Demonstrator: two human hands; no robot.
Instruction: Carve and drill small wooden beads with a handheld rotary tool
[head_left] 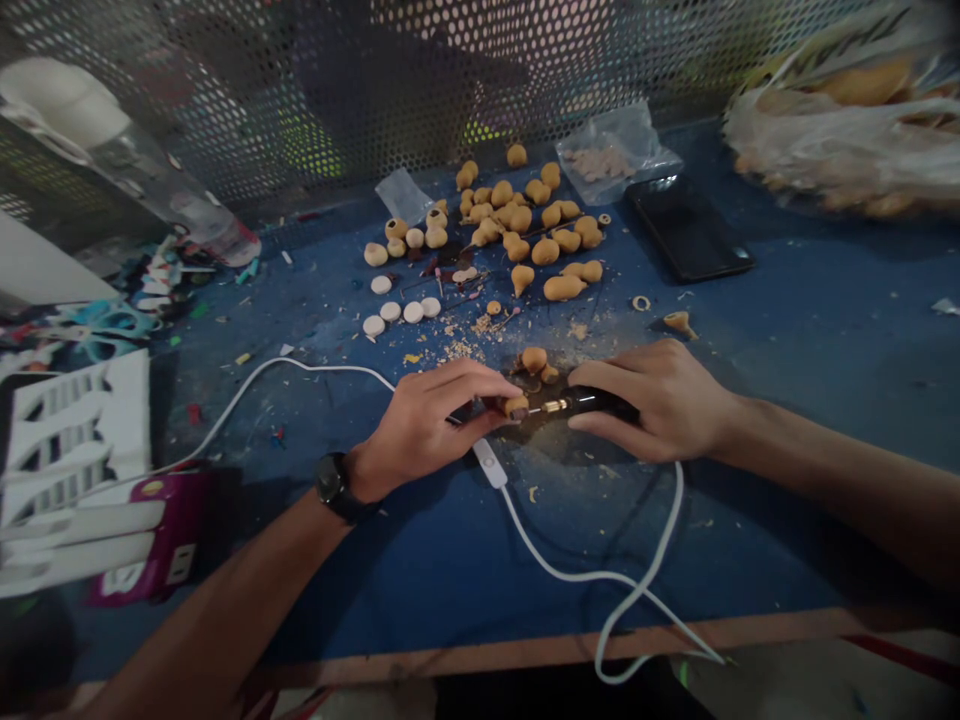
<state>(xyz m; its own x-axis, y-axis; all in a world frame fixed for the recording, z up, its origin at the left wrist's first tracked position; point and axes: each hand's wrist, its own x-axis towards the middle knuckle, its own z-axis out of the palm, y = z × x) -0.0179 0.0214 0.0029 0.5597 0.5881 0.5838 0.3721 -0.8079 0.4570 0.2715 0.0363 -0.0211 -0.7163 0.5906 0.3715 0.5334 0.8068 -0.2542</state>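
My left hand (427,415) pinches a small tan nut-like piece (516,406) against the blue table (825,330). My right hand (652,398) is wrapped round a black rotary tool (592,402) whose brass tip (551,407) touches that piece. A white cord (600,575) with an inline switch (490,464) runs under both hands. Two more tan pieces (534,359) lie just behind the tool tip, among wood dust.
A heap of tan pieces (525,225) and several white discs (401,312) lie farther back. A black phone (688,228), plastic bags (616,150), a large bag (847,120) at right, a perforated metal wall (375,80), and boxes (82,480) at left.
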